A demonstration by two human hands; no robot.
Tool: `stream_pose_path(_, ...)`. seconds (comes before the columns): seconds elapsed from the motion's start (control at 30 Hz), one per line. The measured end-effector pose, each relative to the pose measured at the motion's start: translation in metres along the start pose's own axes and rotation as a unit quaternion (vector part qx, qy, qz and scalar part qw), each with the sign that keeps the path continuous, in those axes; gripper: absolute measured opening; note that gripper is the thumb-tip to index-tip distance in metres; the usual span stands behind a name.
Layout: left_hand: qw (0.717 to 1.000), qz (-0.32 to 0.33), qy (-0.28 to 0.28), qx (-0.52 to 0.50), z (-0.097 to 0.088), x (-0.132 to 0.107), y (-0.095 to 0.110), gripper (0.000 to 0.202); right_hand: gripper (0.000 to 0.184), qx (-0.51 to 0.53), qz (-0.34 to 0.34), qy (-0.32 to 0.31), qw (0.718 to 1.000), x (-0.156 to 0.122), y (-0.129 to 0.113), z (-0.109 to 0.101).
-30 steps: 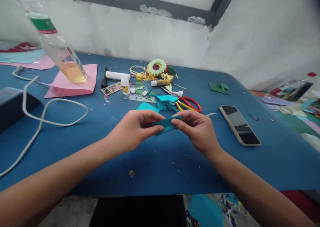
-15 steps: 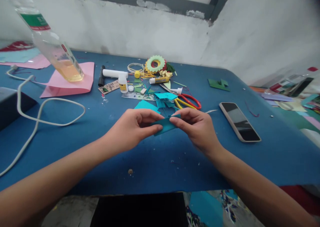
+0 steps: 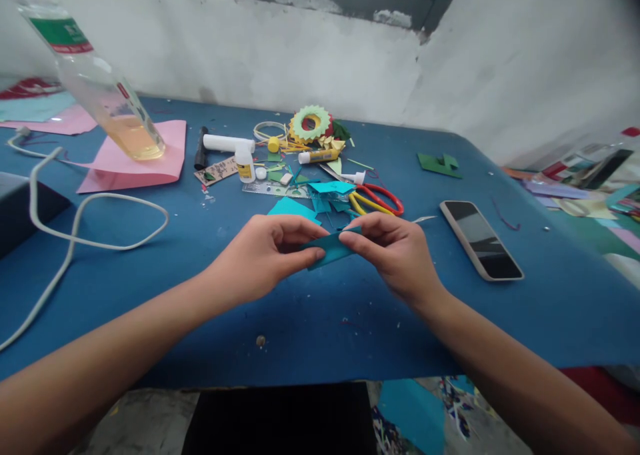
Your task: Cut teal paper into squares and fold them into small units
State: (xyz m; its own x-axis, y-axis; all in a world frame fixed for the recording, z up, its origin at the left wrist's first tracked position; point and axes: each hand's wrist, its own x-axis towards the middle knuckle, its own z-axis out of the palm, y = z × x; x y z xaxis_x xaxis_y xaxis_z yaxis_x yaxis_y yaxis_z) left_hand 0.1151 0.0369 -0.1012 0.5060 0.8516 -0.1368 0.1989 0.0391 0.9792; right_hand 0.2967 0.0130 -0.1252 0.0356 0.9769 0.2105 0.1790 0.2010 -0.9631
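Between my two hands is a small strip of teal paper (image 3: 330,247), held a little above the blue table. My left hand (image 3: 277,251) pinches its left end, thumb in front and fingers behind. At the right end, my right hand (image 3: 393,248) grips the upper edge between thumb and fingertips. Just beyond my hands lie more blue paper pieces (image 3: 291,208) and a pair of scissors (image 3: 377,200) with red and yellow handles. A clear ruler (image 3: 273,189) is partly covered by the cut pieces.
A clear bottle (image 3: 133,135) with yellowish liquid stands on pink paper (image 3: 173,151) at left, near a white cable (image 3: 75,241). A phone (image 3: 483,241) lies at right. Toward the wall are a glue stick (image 3: 319,155), a small white bottle (image 3: 245,165) and toothed paper rings (image 3: 310,125).
Both hands keep the same pinch on the teal paper, with almost no movement. The view has shifted very slightly.
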Motion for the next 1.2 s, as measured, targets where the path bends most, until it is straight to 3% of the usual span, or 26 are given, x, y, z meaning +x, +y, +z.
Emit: stream_pose_path(1.2, 1.000, 0.001, -0.015, -0.007, -0.0004, -0.0015, 0.0021, 0.018, 0.013, -0.017, 0.007, 0.005, 1.000, 0.0000, -0.0026, 0.0004)
